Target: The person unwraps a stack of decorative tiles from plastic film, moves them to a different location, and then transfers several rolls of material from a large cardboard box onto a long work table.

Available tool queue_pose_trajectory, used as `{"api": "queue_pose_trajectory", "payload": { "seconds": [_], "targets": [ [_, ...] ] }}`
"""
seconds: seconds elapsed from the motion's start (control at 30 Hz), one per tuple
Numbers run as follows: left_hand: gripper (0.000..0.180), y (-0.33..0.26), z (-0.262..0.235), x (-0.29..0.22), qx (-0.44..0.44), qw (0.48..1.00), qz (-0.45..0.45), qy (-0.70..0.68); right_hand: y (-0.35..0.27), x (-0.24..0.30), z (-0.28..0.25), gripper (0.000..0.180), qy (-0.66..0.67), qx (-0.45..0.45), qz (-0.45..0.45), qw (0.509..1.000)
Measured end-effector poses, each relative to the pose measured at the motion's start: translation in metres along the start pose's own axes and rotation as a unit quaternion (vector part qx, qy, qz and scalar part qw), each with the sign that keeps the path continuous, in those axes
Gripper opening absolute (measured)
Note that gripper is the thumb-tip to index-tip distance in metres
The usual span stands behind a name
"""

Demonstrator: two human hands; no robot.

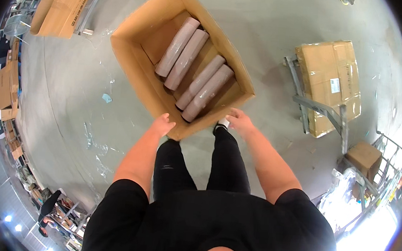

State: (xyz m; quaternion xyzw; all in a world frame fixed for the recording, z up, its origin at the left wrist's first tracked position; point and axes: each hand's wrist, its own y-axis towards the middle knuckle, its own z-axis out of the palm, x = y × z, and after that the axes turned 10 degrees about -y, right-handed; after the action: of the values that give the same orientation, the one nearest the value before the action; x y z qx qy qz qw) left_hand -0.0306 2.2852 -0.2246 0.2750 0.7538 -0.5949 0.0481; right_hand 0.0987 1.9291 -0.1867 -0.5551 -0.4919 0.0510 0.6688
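Right in front of me a large open cardboard box (141,75) stands on the floor. Inside lie several long rolls in pinkish-grey wrapping, in two side-by-side groups; the left pair includes a roll (178,47), the right pair a roll (208,93). My left hand (164,124) is at the box's near-left corner, its fingers apart and nothing visible in them. By the rim of the near-right wall is my right hand (240,121), fingers loosely bent and apart, holding nothing that I can see. Whether either hand touches the cardboard I cannot tell.
At right, a flat taped carton (329,79) rests on a metal cart (322,109). A tall carton (70,4) sits on another wheeled cart at upper left. Plastic scraps (107,98) lie on the grey floor. Shelving and a person (49,212) appear at lower left.
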Motion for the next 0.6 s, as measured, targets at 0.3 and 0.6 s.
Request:
{"api": "queue_pose_trajectory", "payload": {
  "seconds": [0.3,0.6],
  "targets": [
    [0.069,0.234,-0.098,-0.035,-0.138,0.958,0.011,0.252,0.248,-0.064,0.122,0.074,0.135,-0.097,0.359,0.918],
    [0.082,0.425,0.048,-0.023,0.122,0.977,0.054,0.168,0.406,-0.203,0.194,0.078,0.249,-0.201,0.316,0.893]
  ]
}}
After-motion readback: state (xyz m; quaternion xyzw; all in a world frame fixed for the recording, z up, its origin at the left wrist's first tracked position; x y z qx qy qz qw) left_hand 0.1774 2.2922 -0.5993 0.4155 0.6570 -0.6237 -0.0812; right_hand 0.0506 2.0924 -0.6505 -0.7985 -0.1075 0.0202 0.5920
